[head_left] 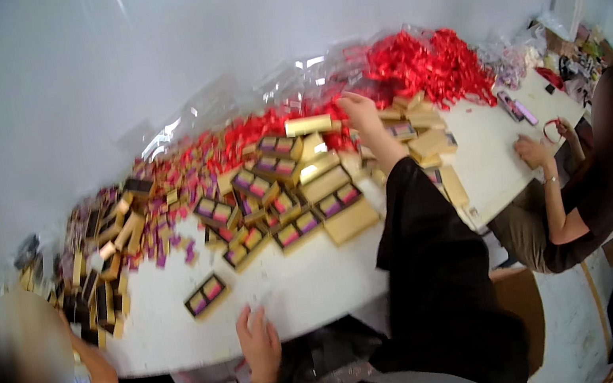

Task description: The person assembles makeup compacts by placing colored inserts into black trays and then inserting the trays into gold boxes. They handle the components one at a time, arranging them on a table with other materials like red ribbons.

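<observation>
My left hand (260,343) is over the table's near edge, fingers apart, with nothing in it. Just beyond it lies one gold-and-black palette box (206,295) with pink and purple squares showing. My right hand (362,114) reaches far over the heap, arm outstretched, slightly blurred. Its fingers look stretched out, and I see nothing held in them. Left of those fingers a shiny gold box (308,125) lies on top of the heap; a gap seems to separate them. Several similar palette boxes (256,185) are piled across the middle, some showing plain gold sides.
A red ribbon heap (428,72) and clear plastic film (206,115) line the wall. Small coloured pieces (166,214) and more gold boxes (103,300) cover the table's left. One person sits at the left; another person's hand (533,151) works at the right, near a pink object (525,113).
</observation>
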Motion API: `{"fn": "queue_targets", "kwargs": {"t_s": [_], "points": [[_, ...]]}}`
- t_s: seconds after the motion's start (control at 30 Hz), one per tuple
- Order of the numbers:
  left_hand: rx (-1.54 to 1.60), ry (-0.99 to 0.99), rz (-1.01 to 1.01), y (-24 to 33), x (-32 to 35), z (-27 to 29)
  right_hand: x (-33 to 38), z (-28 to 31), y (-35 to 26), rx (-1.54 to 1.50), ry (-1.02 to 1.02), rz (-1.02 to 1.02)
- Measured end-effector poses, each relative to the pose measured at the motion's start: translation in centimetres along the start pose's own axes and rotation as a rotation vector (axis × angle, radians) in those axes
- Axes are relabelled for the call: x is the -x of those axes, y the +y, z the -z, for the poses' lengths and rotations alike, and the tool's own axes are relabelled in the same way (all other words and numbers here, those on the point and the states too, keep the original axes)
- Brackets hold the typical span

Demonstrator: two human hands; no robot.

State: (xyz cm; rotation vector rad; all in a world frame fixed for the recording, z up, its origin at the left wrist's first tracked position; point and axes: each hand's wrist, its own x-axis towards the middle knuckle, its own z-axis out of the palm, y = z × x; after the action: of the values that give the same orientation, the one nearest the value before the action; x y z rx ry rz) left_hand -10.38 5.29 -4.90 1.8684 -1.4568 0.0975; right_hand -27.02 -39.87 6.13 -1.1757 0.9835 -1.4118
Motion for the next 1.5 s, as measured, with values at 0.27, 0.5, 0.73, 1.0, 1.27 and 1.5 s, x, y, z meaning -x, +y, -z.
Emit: {"fn": "queue_targets", "kwargs": {"t_s": [0.27, 0.5, 0.73, 1.0, 1.27, 1.5], "points": [[0.055, -0.198, 0.237, -2.6, -0.8, -4.9, -28.9, 13.9, 11.3, 0.562, 0.522, -0.347], [0.241, -0.346, 0.378, -5.8, 2.9, -5.6, -32.0, 20.0, 8.3, 1.154, 0.214, -0.462], [-0.048, -0.216, -0.007, -2.2, -1.8, -3.1, -27.2, 5.5, 11.0, 0.533, -0.414, -0.175], [-0.09, -0.121, -0.027, -1.9, -2.2, -4.3, -19.7, -8.0, 7.6, 0.909, -0.481, 0.386], [-0.135, -0.055, 0.011, -1.0, -2.3, -3.7, -24.5, 2.4, 6.7, 1.717, -0.095, 0.721], [-0.174, -0.188, 0.087, -0.5, -2.1, -3.6, -27.7, 16.9, 4.8, 1.628, -0.151, 0.372]]}}
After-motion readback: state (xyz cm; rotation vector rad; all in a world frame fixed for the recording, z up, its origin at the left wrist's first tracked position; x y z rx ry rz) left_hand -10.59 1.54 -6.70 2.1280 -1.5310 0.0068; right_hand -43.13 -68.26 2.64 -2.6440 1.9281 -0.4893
